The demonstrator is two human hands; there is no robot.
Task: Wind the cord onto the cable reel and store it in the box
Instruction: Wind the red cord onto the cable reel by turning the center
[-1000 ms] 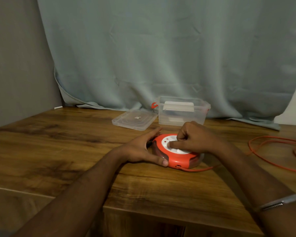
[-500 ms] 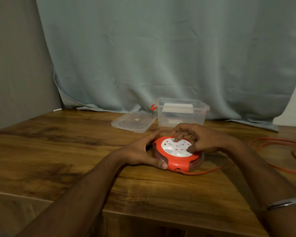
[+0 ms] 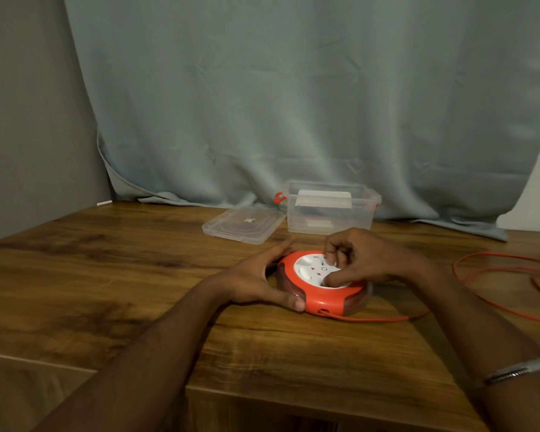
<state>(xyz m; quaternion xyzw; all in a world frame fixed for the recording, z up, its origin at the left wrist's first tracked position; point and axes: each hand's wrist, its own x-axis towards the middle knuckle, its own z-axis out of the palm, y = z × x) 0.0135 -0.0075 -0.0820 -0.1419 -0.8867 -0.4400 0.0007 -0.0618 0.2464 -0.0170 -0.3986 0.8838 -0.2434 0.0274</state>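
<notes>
Reel lies flat on the bench, near the front edge. Left hand grips its left rim, thumb at the front, fingers round the far side. Right hand rests on the white top face, fingers curled, tips pressing the disc. Cord leaves the reel's front and loops loose at right. Box stands open behind, lid just beside it, left.

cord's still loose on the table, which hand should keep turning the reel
Right. The right hand already has its fingers on the white hub of the round orange cable reel, while the left hand steadies the rim.
</notes>
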